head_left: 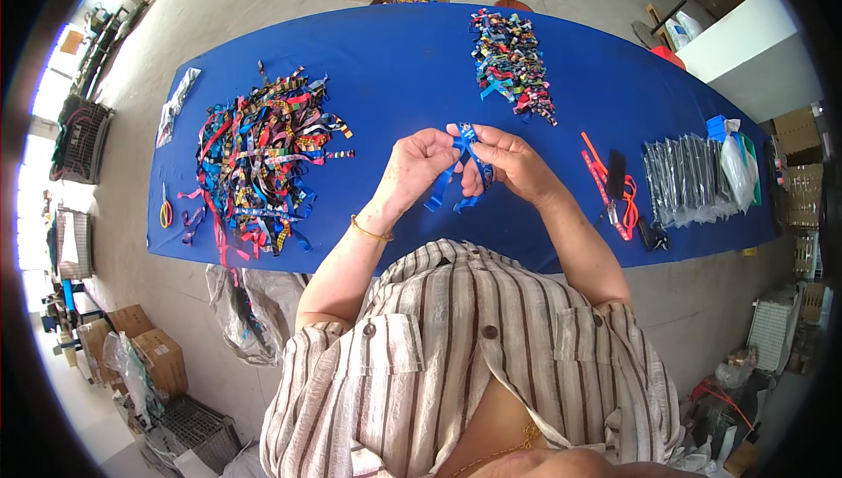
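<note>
A blue patterned ribbon (pixel 471 146) is looped between my two hands above the middle of the blue-covered table, its loose ends hanging down toward me. My left hand (pixel 419 162) pinches one side of it with thumb and fingertips. On the other side, my right hand (pixel 511 160) grips the printed part between thumb and fingers. Left of my hands lies a big tangled heap of colourful ribbons (pixel 263 158). Farther off, right of centre, many short knotted ribbons (pixel 511 61) are laid out in a dense block.
Scissors (pixel 166 208) with yellow handles lie at the left edge. To the right are orange-red straps (pixel 605 189) with a black tool, then a row of clear plastic packets (pixel 688 180) beside a blue box (pixel 721 127). A plastic sack (pixel 250 311) hangs below the table's near edge.
</note>
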{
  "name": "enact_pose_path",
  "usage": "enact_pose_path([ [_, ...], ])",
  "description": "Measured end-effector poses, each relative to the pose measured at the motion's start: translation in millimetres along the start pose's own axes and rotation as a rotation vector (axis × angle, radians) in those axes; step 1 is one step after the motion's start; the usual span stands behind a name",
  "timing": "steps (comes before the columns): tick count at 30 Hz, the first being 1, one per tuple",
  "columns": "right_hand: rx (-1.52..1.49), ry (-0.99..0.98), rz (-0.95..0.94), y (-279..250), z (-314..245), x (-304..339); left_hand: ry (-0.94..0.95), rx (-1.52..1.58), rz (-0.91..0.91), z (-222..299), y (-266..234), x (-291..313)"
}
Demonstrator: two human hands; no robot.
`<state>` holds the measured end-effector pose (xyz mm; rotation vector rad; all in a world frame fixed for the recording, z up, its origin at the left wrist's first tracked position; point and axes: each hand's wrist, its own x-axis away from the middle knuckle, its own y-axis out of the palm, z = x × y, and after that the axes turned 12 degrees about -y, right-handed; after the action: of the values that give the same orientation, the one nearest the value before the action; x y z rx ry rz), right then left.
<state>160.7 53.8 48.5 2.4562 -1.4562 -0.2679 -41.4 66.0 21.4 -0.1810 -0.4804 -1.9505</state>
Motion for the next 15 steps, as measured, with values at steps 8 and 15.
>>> enact_pose_path([
  [8,0.135,0.017,-0.061,-5,2,7,0.004,0.023,0.018,-6,20,8],
  [15,0.180,-0.003,-0.115,-5,9,11,0.012,0.088,-0.004,-13,26,13],
])
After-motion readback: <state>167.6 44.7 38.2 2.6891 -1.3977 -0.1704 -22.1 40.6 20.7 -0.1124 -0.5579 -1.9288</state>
